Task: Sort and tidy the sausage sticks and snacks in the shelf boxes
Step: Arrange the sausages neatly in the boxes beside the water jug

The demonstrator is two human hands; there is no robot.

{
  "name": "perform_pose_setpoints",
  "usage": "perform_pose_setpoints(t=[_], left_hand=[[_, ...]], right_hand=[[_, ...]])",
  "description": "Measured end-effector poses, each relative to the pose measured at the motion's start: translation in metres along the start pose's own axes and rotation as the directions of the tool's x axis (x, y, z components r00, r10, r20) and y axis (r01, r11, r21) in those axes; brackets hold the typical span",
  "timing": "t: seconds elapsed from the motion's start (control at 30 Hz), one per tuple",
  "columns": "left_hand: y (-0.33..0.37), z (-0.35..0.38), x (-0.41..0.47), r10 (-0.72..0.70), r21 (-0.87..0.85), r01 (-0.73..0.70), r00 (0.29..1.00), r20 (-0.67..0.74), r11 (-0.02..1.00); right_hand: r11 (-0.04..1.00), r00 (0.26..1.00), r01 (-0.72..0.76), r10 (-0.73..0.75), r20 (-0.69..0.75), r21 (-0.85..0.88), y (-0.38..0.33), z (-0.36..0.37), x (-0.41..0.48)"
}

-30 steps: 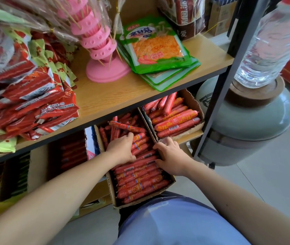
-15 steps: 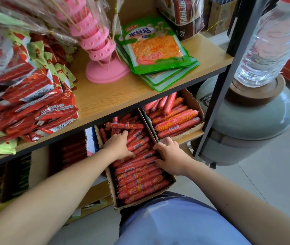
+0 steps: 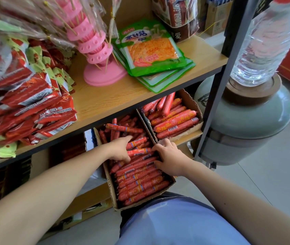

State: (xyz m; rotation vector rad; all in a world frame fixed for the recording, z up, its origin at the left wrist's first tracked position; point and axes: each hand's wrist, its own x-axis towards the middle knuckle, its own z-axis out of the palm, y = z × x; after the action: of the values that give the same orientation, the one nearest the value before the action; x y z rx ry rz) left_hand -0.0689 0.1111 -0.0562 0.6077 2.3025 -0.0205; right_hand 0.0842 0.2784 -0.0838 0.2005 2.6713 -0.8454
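An open cardboard box (image 3: 111, 188) on the lower shelf is packed with thin red sausage sticks (image 3: 140, 183) in rows; at its back they lie jumbled, with one stick (image 3: 123, 128) crosswise on top. My left hand (image 3: 120, 150) is in the box's middle, index finger stretched over the sticks and thumb beneath, holding a few. My right hand (image 3: 170, 156) reaches over the box's right wall, its curled fingers and thumb pinching the right ends of the same sticks. A second box (image 3: 191, 103) to the right holds thicker sausages (image 3: 174, 121).
The upper shelf board (image 3: 105, 103) carries red snack packets (image 3: 34, 106), a pink skewer stand (image 3: 103, 75) and green pouches (image 3: 151, 50). A black shelf post (image 3: 216, 96) stands at the right. Beyond it is a ceramic jar (image 3: 247, 124) with a water bottle (image 3: 264, 41) on top.
My left hand has reached further back into the box and its index finger has straightened over the sticks. My right hand has shifted slightly inward against the stick ends.
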Motion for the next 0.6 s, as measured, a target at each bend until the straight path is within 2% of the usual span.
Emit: perform_pose_setpoints(t=[0.13, 0.27, 0.33, 0.4, 0.47, 0.53, 0.6], left_hand=[[0.005, -0.005, -0.002, 0.004, 0.131, 0.008, 0.996, -0.094, 0.991], [0.002, -0.015, -0.009, 0.081, 0.321, 0.008, 0.962, -0.261, 0.947], [-0.001, -0.021, -0.011, 0.110, 0.285, -0.028, 0.955, -0.274, 0.958], [-0.001, -0.025, -0.018, 0.132, 0.122, -0.107, 0.967, -0.216, 0.987], [0.003, -0.026, -0.029, 0.154, 0.005, -0.154, 0.984, -0.087, 0.988], [0.010, -0.019, -0.039, 0.165, 0.023, -0.167, 0.983, 0.078, 0.986], [0.014, -0.005, -0.042, 0.188, 0.108, -0.203, 0.973, 0.131, 0.973]], right_hand=[[1.000, 1.000, -0.007, 0.007, 0.001, 0.001, 0.002, -0.001, -0.001], [1.000, 1.000, -0.008, 0.008, 0.005, 0.002, 0.002, 0.000, -0.002], [1.000, 1.000, -0.014, 0.014, 0.007, 0.002, 0.003, -0.001, -0.003], [1.000, 1.000, -0.016, 0.016, -0.001, 0.016, 0.003, -0.003, -0.004], [0.997, 0.999, -0.013, 0.016, -0.034, 0.082, 0.002, -0.005, -0.003], [0.984, 0.994, -0.034, 0.052, -0.098, 0.177, 0.001, -0.008, -0.002], [0.964, 0.981, -0.067, 0.110, -0.158, 0.256, 0.001, -0.011, -0.002]])
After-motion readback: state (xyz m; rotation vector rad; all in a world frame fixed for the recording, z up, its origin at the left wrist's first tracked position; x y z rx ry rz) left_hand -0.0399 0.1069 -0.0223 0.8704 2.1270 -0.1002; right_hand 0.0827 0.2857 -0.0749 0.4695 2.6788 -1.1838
